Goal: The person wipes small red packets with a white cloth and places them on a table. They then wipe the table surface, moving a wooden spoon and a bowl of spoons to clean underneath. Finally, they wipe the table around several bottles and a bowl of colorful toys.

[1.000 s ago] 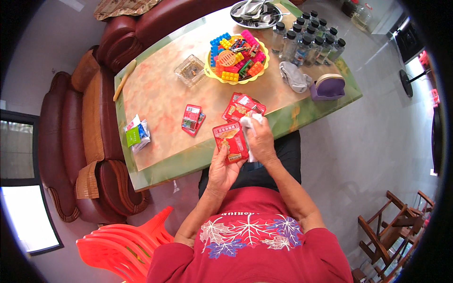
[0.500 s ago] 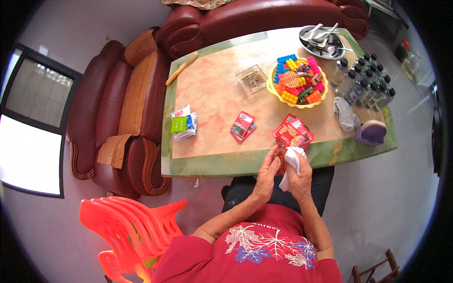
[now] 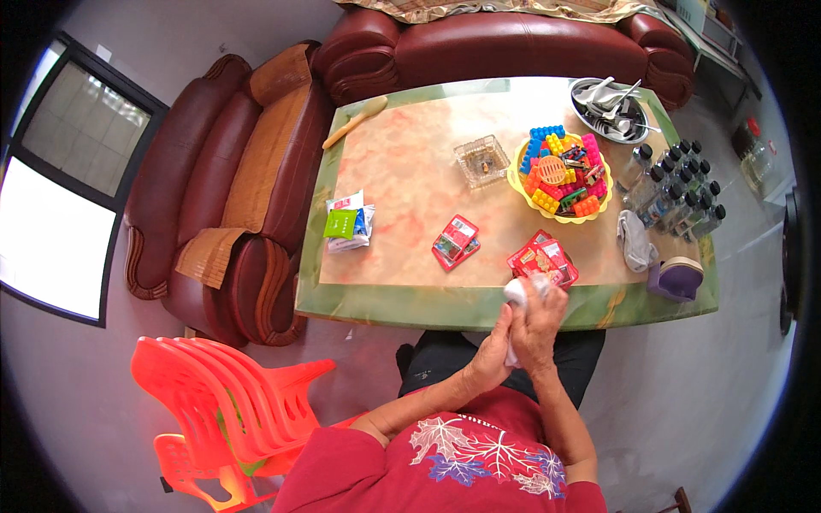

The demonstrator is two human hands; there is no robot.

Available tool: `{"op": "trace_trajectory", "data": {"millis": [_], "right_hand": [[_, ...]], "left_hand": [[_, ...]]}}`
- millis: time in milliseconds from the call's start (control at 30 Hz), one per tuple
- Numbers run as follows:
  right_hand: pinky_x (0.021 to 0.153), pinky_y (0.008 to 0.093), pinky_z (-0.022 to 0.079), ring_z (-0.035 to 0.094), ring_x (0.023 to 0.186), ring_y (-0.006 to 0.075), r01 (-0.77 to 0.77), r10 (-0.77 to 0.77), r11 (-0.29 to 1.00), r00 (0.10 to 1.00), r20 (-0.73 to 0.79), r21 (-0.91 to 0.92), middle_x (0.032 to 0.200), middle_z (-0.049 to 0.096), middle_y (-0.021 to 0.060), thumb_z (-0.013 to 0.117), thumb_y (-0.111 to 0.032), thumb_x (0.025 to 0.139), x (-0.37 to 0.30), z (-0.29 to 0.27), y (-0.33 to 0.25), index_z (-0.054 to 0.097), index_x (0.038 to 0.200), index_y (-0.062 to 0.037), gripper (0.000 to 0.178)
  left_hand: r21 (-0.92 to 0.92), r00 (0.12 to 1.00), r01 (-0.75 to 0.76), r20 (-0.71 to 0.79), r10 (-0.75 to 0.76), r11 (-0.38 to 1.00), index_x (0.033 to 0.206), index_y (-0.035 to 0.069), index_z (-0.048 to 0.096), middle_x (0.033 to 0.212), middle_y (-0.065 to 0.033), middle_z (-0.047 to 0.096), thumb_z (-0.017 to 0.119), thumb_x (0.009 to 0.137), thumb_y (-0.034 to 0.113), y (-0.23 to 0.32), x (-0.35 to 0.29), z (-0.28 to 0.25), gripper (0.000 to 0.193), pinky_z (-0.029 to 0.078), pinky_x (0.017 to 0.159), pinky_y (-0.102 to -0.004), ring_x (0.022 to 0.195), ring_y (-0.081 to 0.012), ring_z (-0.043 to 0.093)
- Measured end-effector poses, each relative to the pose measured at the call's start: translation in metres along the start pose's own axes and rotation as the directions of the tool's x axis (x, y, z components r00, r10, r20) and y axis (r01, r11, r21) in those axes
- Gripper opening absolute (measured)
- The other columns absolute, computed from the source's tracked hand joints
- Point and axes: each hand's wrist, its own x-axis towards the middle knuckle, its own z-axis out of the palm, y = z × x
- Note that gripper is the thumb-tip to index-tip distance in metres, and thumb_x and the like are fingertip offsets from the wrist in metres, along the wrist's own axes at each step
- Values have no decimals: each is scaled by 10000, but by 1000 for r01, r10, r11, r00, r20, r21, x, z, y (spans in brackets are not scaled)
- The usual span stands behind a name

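My hands are together just over the near table edge, closed round a crumpled white cloth (image 3: 515,293). My right hand (image 3: 540,323) lies on top, its fingers bent over the cloth. From the left and below, my left hand (image 3: 490,359) presses against it, thumb up, its fingers mostly hidden. A strip of cloth hangs between the palms; whether anything is wrapped inside cannot be seen. Just beyond my fingers is a loose pile of flat red packets (image 3: 544,259). Farther left, a smaller stack of red packets (image 3: 457,243) lies on the table (image 3: 385,256).
Beyond are a yellow basket (image 3: 518,182) of toy bricks, a glass ashtray (image 3: 481,161) and a bowl (image 3: 609,132) of spoons. Dark-capped bottles (image 3: 676,192), a grey-white cloth (image 3: 634,242) and a purple holder (image 3: 676,280) stand right. Left are small packets (image 3: 349,224) and red chairs (image 3: 214,402).
My hands have come together, the right closing over the left round the white cloth. Red that showed under my left hand is now out of sight. The whole view has shifted slightly.
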Motion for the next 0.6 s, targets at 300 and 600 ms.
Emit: {"op": "trace_trajectory", "data": {"millis": [300,600], "right_hand": [[974,491,333,441,1083,385,146,-143,988,988,-55,45,1215,486,230,582,-115,820,-20,4,1,563,1223,2,421],[927,482,384,467,1024,419,-94,75,978,991,-108,-186,1156,478,270,553,-99,806,-28,19,22,510,1306,-27,506]], "left_hand": [[-100,999,24,41,-20,995,1383,91,393,1359,-72,481,342,978,464,7,1,-6,553,374,1045,-354,1222,-190,480],[-219,997,-74,-44,66,973,1391,71,394,1373,-72,480,354,1022,317,7,5,1,446,360,1061,-365,1241,-208,471]]}}
